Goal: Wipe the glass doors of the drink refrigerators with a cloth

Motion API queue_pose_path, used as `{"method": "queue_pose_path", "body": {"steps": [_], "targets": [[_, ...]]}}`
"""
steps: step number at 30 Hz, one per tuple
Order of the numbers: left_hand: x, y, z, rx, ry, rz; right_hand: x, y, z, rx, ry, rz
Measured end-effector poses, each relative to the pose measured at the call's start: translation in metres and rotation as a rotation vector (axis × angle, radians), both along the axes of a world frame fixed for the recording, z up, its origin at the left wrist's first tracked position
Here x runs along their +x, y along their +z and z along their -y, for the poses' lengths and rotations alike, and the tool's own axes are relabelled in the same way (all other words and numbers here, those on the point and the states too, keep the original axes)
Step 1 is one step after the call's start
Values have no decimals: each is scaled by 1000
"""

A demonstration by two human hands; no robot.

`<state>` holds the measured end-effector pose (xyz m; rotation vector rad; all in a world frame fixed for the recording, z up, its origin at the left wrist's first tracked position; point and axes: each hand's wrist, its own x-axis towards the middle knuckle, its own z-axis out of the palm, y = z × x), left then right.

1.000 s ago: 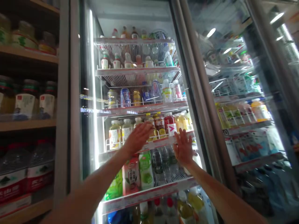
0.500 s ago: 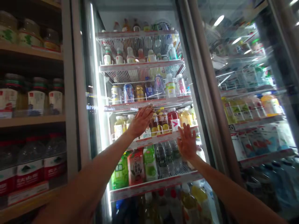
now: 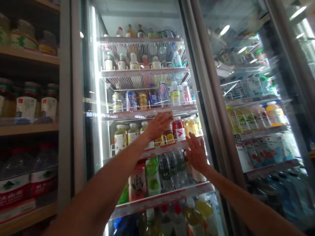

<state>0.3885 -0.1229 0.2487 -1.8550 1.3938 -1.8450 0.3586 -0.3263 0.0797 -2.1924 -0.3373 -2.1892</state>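
My left hand [image 3: 159,126] reaches out before the fourth shelf of a lit drinks cooler, its fingers stretched to the right and slightly blurred. Behind it, partly covered, are tea bottles [image 3: 169,135]; a red drink bottle [image 3: 178,128] stands just right of its fingertips. My right hand [image 3: 197,154] is lower, in front of the shelf's right end, fingers extended and a little apart. Pale yellow bottles [image 3: 190,126] appear just above it. Neither hand holds anything visible. Whether either touches the cooler's front cannot be made out.
Cans [image 3: 131,101] and bottles line the shelf above. Below are a green carton-like pack [image 3: 153,177] and clear water bottles [image 3: 165,172]. A metal door frame [image 3: 213,85] runs along the right, beside another cooler. Wooden shelves [image 3: 29,128] with jars and bottles flank the left.
My left hand has shifted right across the bottles, now covering more of the tea bottles. My right hand has dropped slightly. The view has turned a little, sliding the shelves leftward.
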Motion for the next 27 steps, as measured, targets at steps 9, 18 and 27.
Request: {"method": "queue_pose_path", "body": {"steps": [9,18,27], "targets": [[-18,-26,53,-229,46,-41,-30,25,41,45,-9,110],[-16,-33,61,-98,62,-10,-31,12,62,105,-1,127],[-20,-84,23,529,58,17,-24,7,38,3,14,73]]}}
